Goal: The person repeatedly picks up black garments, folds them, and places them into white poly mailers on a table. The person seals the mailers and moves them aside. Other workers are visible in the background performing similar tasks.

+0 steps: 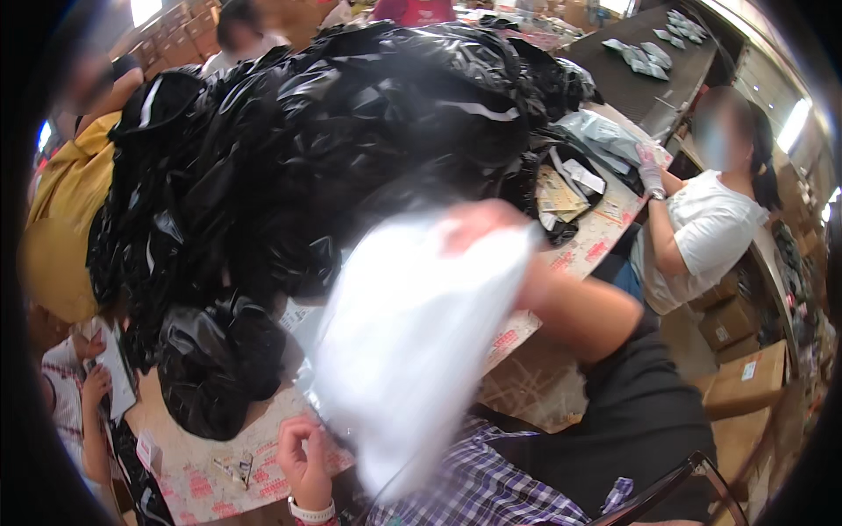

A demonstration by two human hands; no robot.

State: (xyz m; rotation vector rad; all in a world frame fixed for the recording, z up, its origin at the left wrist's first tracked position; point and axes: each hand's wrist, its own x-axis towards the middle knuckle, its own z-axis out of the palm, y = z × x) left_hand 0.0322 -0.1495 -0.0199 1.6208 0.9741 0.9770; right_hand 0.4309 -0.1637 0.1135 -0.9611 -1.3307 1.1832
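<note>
A white plastic mailing bag (408,329), blurred by motion, hangs over the near side of the table. My right hand (483,220) grips its upper end, the arm reaching in from the right. At the table's front edge is my left hand (304,450), a white watch on the wrist and its fingers curled. It lies beside a grey bag (306,378) that is mostly hidden under the white one; whether the fingers pinch its edge is unclear. Behind them rises a big heap of black plastic-wrapped items (368,118). One rounded black bundle (210,361) sits at the heap's near left.
A co-worker (697,223) at the right handles a grey parcel (602,131). More people stand at the left and back. An open black bag (569,187) holds papers. A conveyor belt (605,59) carries grey parcels. Cardboard boxes (750,378) are stacked at the right.
</note>
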